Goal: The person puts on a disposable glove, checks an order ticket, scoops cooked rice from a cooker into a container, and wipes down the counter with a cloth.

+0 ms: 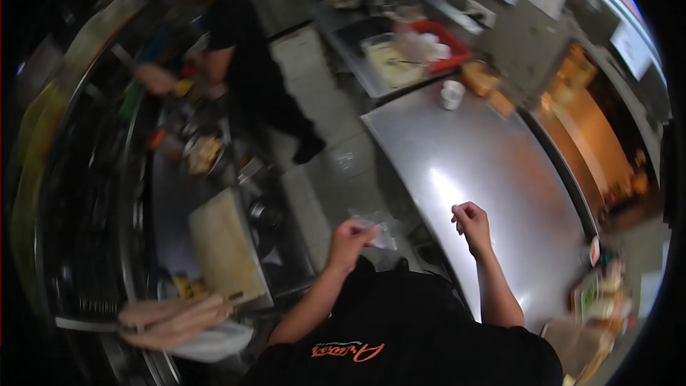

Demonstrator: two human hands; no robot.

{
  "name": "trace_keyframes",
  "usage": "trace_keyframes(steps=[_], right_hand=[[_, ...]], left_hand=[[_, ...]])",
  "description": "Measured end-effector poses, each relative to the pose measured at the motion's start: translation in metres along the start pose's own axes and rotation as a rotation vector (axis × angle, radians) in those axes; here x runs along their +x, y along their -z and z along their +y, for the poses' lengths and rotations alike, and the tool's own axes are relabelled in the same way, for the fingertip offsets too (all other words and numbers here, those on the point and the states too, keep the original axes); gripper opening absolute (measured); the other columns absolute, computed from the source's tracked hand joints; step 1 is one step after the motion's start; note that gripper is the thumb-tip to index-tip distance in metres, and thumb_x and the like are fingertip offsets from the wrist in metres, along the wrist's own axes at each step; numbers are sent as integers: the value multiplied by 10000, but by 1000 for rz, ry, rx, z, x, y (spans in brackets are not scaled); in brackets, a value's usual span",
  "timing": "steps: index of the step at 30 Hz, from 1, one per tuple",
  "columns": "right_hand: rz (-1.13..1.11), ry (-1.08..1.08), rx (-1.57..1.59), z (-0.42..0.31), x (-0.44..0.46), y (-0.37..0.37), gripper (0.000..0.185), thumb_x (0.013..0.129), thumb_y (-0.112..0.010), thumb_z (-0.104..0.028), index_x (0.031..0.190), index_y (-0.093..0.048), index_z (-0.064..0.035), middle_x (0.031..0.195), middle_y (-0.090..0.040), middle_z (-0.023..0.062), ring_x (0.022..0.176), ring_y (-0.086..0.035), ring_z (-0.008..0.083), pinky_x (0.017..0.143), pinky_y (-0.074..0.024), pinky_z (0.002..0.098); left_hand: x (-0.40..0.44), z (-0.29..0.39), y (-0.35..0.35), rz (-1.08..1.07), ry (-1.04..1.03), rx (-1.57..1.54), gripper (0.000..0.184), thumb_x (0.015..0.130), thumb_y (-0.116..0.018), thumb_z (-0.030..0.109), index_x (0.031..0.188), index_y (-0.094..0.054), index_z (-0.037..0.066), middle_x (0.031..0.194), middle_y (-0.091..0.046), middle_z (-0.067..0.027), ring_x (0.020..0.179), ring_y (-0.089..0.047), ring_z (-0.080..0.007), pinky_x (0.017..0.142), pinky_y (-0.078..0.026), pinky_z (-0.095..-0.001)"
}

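My left hand (351,241) is closed on a clear plastic bag (386,234), pinching it between thumb and fingers in front of my body. The thin film hangs to the right of the fingertips, above the floor. Over the near part of the steel table (493,164) I hold up my right hand (471,227), its fingers curled in toward the thumb. Nothing shows between them. A gap separates the two hands.
A white cup (451,95) stands at the table's far end, near a red basket (457,44) and a pale-filled tray (393,64). Leftward are a cutting board (223,243) and a bowl of food (204,155). A person in black (246,50) works at the left counter.
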State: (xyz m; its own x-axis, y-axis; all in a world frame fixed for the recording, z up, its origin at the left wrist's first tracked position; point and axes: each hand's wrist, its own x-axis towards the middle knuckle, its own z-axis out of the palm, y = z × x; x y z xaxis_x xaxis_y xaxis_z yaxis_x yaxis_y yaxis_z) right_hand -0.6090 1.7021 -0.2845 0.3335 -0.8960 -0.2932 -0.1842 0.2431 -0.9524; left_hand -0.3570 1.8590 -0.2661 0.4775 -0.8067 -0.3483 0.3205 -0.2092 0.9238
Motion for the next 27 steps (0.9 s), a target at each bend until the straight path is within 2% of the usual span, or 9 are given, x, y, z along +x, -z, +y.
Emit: trace_keyframes(steps=[3, 5, 11, 14, 17, 18, 21, 23, 27], right_hand=[[-488, 39, 23, -63, -25, -43, 100, 824, -684, -112, 847, -643, -24, 751, -639, 8, 627, -542, 55, 551, -437, 210], [-623, 29, 52, -77, -37, -69, 95, 798, -713, -77, 833, -639, -28, 726, -625, -5, 627, -543, 56, 555, -445, 212], [-406, 120, 4, -31, -11, -79, 115, 803, -706, -58, 771, -599, -35, 657, -582, -22, 570, -502, 48, 527, -404, 197], [-272, 326, -274, -17, 3, -83, 137, 840, -664, -83, 748, -573, -35, 638, -566, -10, 561, -490, 49, 517, -389, 202], [-117, 431, -320, -11, 16, -82, 134, 856, -637, -87, 763, -567, -21, 632, -562, 1, 557, -495, 63, 519, -399, 205], [-68, 443, -285, -10, 23, -82, 130, 860, -629, -87, 771, -566, -16, 631, -560, 5, 555, -498, 69, 520, -404, 206], [-259, 211, -83, -54, 13, -69, 105, 853, -618, -64, 912, -558, -1, 716, -557, 36, 637, -533, 98, 534, -439, 214], [-150, 403, 7, -61, 8, -54, 140, 848, -594, -36, 974, -549, 8, 776, -552, 49, 657, -540, 114, 571, -464, 230], [-414, 548, 399, -69, -17, -89, 175, 858, -465, -98, 821, -579, 29, 801, -534, 58, 712, -513, 122, 651, -461, 286]], left_hand=[[-10, -2, -31, -92, -115, 151, 244, 765, -779, 209, 751, -615, 28, 685, -613, -17, 610, -550, -75, 548, -449, -233], [-12, 5, -46, -183, -67, 156, 280, 789, -766, 256, 766, -618, 19, 686, -607, -18, 596, -552, -75, 524, -449, -225], [4, -15, -18, -211, 122, -519, 211, 887, -652, 223, 786, -527, 86, 745, -602, -25, 662, -591, -111, 603, -492, -262], [10, -11, -10, -307, 211, -880, 143, 912, -608, 195, 830, -530, 108, 774, -580, -9, 625, -555, -119, 604, -473, -278], [20, -12, -20, -418, 267, -793, 85, 915, -596, 176, 899, -581, 93, 742, -573, 9, 639, -539, -116, 566, -449, -282], [16, -2, -28, -321, 231, -450, 109, 893, -617, 169, 909, -606, 62, 674, -564, 17, 595, -511, -95, 541, -426, -267], [18, 0, -33, -53, -261, 503, 127, 864, -638, 152, 850, -608, 30, 630, -575, -1, 569, -510, -79, 521, -409, -256], [23, 3, -38, 39, -284, 396, 142, 845, -652, 144, 814, -604, 14, 629, -599, -29, 568, -521, -73, 520, -413, -266], [16, 20, -64, 59, -417, 373, 144, 867, -616, 141, 833, -587, 3, 653, -606, -76, 575, -538, -117, 540, -432, -295]])
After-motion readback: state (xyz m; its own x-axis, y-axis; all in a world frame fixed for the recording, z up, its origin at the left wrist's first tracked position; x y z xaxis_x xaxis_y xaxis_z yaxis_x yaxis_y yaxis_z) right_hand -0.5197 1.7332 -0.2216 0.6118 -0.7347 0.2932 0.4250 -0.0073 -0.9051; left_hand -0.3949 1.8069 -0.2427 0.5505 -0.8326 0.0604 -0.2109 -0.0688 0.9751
